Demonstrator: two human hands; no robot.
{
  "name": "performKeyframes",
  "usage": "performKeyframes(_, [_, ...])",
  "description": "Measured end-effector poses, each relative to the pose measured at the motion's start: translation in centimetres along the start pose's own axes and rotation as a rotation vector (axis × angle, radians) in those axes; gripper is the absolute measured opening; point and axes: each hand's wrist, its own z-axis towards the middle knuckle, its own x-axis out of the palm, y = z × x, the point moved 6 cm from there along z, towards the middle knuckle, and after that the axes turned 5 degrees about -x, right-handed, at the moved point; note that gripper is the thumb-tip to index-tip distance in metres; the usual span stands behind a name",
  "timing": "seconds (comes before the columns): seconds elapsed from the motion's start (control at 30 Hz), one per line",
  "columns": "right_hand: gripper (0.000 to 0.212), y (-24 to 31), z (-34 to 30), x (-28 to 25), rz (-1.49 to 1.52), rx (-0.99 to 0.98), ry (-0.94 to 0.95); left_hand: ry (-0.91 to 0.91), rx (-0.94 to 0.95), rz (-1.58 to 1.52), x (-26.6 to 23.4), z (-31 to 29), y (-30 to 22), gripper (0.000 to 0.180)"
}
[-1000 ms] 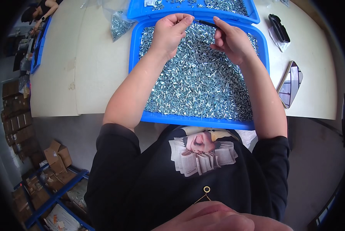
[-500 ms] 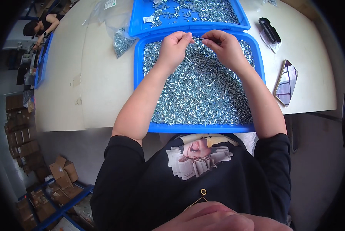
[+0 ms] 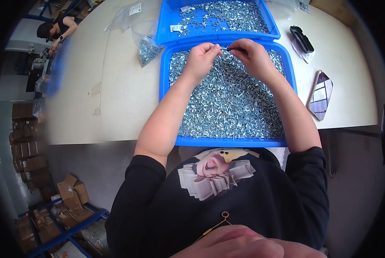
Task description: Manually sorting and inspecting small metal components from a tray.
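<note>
Both my hands are raised over the far part of a near blue tray (image 3: 292,69), which is filled with small silvery metal pins (image 3: 227,107). My left hand (image 3: 202,60) has its thumb and index finger pinched together, and what they hold is too small to make out. Close to its right, my right hand (image 3: 253,56) also pinches, with a small dark piece at its fingertips that I cannot name. A narrow gap separates the two sets of fingertips. Beyond, a second blue tray (image 3: 166,26) holds more pins, spread loosely, with small white labels among them.
A clear plastic bag (image 3: 148,50) of pins lies left of the trays. On the right of the table (image 3: 128,99) are a black open case (image 3: 301,39) and a phone (image 3: 320,95). Another person (image 3: 65,28) works at the far left. Cardboard boxes (image 3: 73,189) stand on the left.
The view has shifted, so trays and table sit slightly farther right. My hands stay pinched over the near tray, their fingertips close together.
</note>
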Motion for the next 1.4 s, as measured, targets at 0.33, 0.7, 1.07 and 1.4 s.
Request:
performKeyframes(0.33, [0.015, 0.2, 0.3, -0.2, 0.071, -0.056, -0.03, 0.004, 0.023, -0.042, 0.6, 0.0, 0.3, 0.023])
performKeyframes(0.7, [0.017, -0.5, 0.2, 0.8, -0.002, -0.064, 0.136, -0.102, 0.343, 0.608, 0.5, -0.9, -1.8, 0.018])
performKeyframes(1.07, [0.007, 1.1, 0.7, -2.5, -0.052, -0.226, -0.236, 0.036, -0.138, -0.149, 0.1, 0.0, 0.7, 0.024])
performKeyframes(1.4, [0.009, 0.1, 1.1, -1.0, 0.699, -0.014, -0.178, 0.135, -0.15, -0.354, 0.7, -0.1, 0.0, 0.013])
